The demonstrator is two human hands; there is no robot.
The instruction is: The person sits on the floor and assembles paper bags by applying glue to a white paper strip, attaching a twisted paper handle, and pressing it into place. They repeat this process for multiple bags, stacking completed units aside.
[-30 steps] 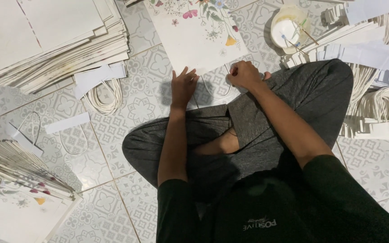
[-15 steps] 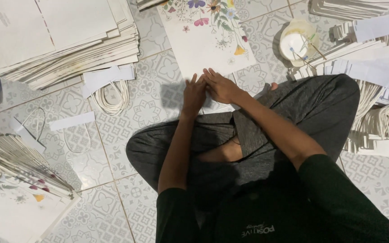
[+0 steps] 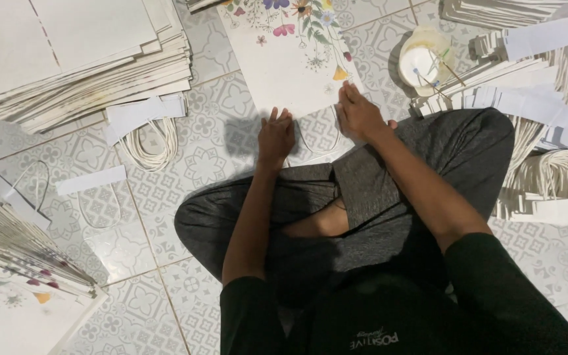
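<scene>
Now a person is sitting cross-legged on the patterned tile floor (image 3: 198, 164), and it is lying under everything. Up in the left corner a big pile of flat white sheets (image 3: 80, 59) is resting, and another pile of flat bags (image 3: 14, 250) is leaning at the low left. Strips of white paper and cord loops (image 3: 534, 105) are heaping up on the right side. Right in front of the knees a white paper bag with painted flowers (image 3: 284, 59) is lying flat, its near edge close to the legs. Both hands are pressing down on that near edge. The left hand (image 3: 275, 137) is lying flat with fingers spread out, gripping nothing. The right hand (image 3: 360, 113) is lying flat too, fingers together, gripping nothing. A thin white cord handle (image 3: 317, 138) is peeking out between them, just under the bag's edge. I think the person is sticking the handle onto the bag and pushing it down. The next move probably needs steady pressing so it grips well. A little round glue cup (image 3: 422, 62) with sticks is sitting near the right hand
</scene>
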